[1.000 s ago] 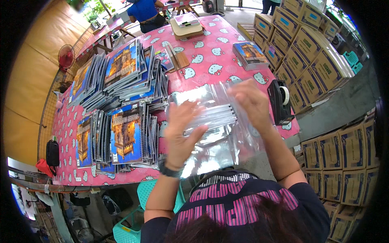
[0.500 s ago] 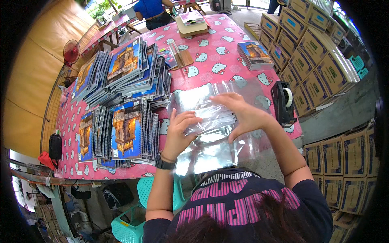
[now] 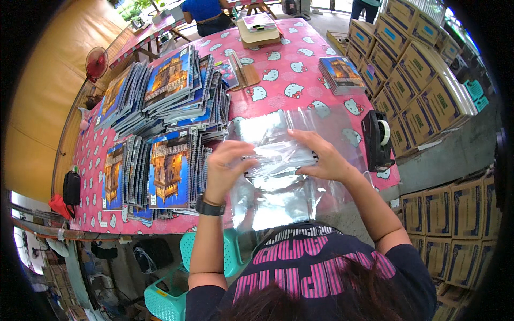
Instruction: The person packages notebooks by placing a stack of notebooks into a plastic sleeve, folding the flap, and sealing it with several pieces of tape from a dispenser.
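Observation:
In front of me a small bundle [image 3: 282, 154] stands under clear plastic, its pale edges up and dark bits showing at both ends; it looks like spiral notebooks on edge, though glare hides the details. My left hand [image 3: 227, 163] grips its left end, thumb and fingers curved round it. At the right end, my right hand [image 3: 319, 155] holds it between thumb and fingers. Shiny clear plastic sheets [image 3: 278, 200] lie beneath and around the bundle. To the left are piles of blue spiral notebooks [image 3: 170, 166] with a lit tower on the covers.
A black tape dispenser [image 3: 376, 142] sits right of the plastic. Farther back on the pink table [image 3: 300, 109] are a short notebook stack [image 3: 342, 75], a wooden board [image 3: 247, 75] and a pile of pads [image 3: 259, 32]. Cartons [image 3: 412, 80] rise at the right. Another person [image 3: 209, 13] is beyond.
My left hand has shifted from lying over the plastic to gripping the bundle's left end. My right hand has closed in on the right end. The view has shifted slightly.

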The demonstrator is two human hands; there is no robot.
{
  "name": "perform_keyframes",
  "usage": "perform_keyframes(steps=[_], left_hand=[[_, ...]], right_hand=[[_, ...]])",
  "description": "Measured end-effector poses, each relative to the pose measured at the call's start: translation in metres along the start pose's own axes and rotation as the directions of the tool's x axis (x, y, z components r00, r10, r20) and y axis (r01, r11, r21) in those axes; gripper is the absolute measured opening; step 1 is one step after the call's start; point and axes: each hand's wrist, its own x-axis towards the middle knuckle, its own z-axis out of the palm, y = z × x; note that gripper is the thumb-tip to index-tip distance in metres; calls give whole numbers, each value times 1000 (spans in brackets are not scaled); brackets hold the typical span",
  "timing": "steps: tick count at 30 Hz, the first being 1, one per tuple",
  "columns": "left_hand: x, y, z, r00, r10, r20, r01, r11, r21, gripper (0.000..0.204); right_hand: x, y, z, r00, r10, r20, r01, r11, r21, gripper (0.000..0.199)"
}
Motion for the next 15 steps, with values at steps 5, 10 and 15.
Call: perform_keyframes(steps=[5,10,15], left_hand=[[3,-28,2,823,-357,441,547,706,-449,32],[6,-10,0,912,-59,406,115,987,-113,40],[2,18,-4,916,7,401,-89,979,186,57]], right_hand=[[15,8,2,998,6,69,-12,996,86,86],[20,3,1,985,-77,153,82,996,-26,83],[7,5,7,976,-179,127,209,935,-288,63]])
